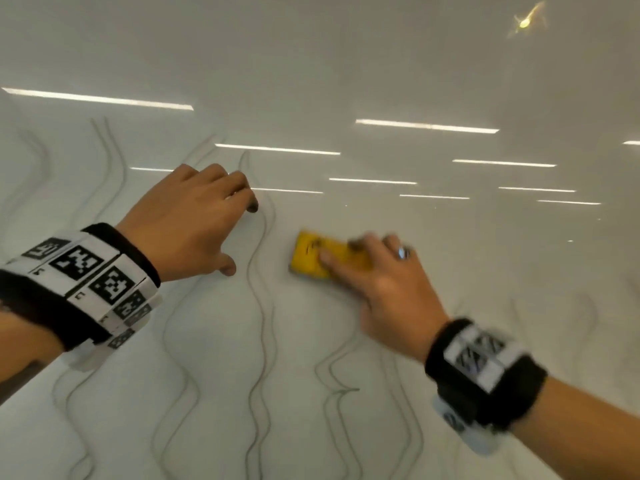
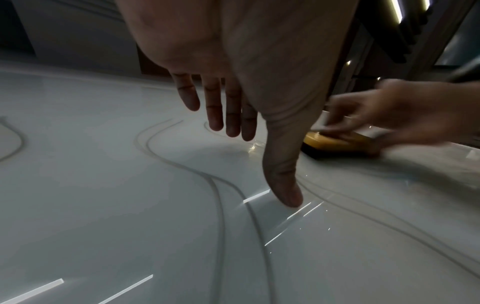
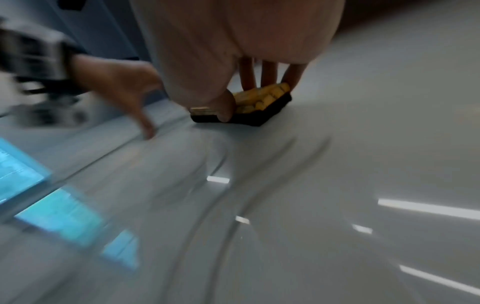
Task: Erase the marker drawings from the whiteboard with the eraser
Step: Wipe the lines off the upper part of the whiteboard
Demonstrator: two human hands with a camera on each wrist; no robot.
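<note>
The white whiteboard (image 1: pixel 450 289) lies flat and fills the head view. Wavy grey marker lines (image 1: pixel 259 306) run across its left and lower parts, also shown in the left wrist view as marker lines (image 2: pixel 218 185). My right hand (image 1: pixel 374 271) grips a yellow eraser (image 1: pixel 308 254) with a black felt underside, pressed flat on the board; thumb and fingers clasp the eraser (image 3: pixel 262 96) from both sides. It is blurred. My left hand (image 1: pixel 221 233) rests to its left, fingers spread, tips touching the board, holding nothing. Fainter marks sit at the right.
Ceiling lights reflect as bright bars (image 1: pixel 426 126) on the glossy board. A blue screen reflection (image 3: pixel 31 164) shows in the right wrist view. The board's edge (image 1: pixel 10 386) cuts the lower left corner. Dark furniture (image 2: pixel 389 41) stands beyond the far edge.
</note>
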